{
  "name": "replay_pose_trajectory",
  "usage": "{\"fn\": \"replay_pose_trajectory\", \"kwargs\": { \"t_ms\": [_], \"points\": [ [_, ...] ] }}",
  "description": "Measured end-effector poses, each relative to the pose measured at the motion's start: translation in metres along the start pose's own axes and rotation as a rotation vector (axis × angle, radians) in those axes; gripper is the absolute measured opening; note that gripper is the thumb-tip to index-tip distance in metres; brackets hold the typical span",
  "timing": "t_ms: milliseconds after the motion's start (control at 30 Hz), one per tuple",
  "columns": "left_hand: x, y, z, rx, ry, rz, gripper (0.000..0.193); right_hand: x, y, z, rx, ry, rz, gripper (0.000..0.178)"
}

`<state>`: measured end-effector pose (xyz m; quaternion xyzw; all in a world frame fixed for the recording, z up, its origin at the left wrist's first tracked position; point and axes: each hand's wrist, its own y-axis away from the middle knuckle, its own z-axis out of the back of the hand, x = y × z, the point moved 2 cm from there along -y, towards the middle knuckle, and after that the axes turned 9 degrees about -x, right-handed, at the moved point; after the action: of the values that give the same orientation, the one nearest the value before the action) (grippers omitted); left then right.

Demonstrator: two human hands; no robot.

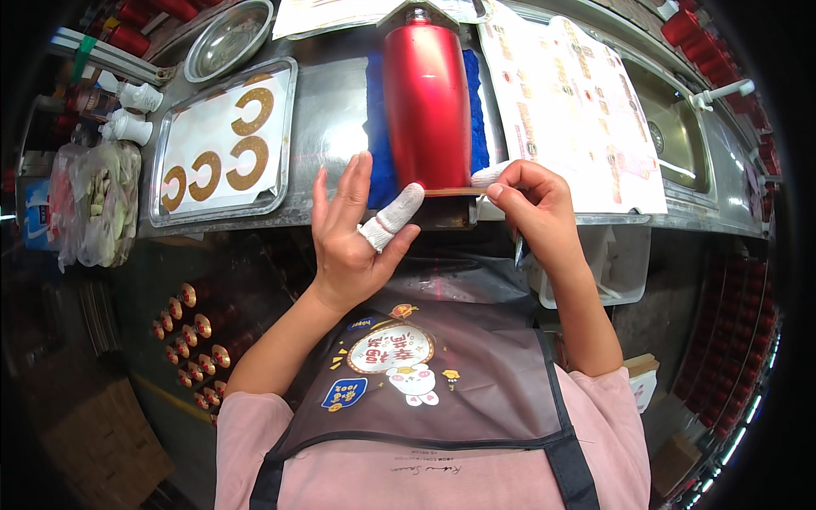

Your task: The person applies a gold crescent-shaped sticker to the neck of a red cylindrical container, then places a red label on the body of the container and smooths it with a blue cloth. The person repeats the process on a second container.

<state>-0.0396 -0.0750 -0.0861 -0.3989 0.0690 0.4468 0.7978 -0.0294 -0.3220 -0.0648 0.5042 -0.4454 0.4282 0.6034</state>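
Note:
A glossy red vase-shaped vessel (427, 102) lies on its side in front of me, its narrow neck pointing away. It rests on a blue cloth (376, 127). A thin gold-brown band (450, 192) runs along its near end. My left hand (353, 225) is open, fingers spread, and its index finger, in a white finger cover (395, 218), touches the left of that end. At the right of the band, my right hand (535, 200) has its fingers pinched together, one in a white cover. A slim metallic tool (518, 251) shows below its palm; its kind is unclear.
On the left, a metal tray (287, 127) holds a white sheet with several gold C-shaped pieces; a steel bowl (228, 41) stands behind it. Printed sheets (578, 119) lie on the right, before a sink (667, 127). A white plastic bin (625, 263) sits below the counter edge.

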Motion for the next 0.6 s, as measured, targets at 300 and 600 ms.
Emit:
{"fn": "replay_pose_trajectory", "kwargs": {
  "t_ms": [300, 600],
  "points": [
    [-0.006, -0.011, 0.009, 0.018, -0.065, -0.073, 0.040, -0.006, -0.004, 0.000, -0.008, -0.001, 0.026, 0.013],
    [-0.018, -0.035, 0.016, 0.071, -0.118, -0.196, 0.041, -0.009, -0.005, 0.002, 0.020, -0.011, -0.001, 0.013]
  ]
}}
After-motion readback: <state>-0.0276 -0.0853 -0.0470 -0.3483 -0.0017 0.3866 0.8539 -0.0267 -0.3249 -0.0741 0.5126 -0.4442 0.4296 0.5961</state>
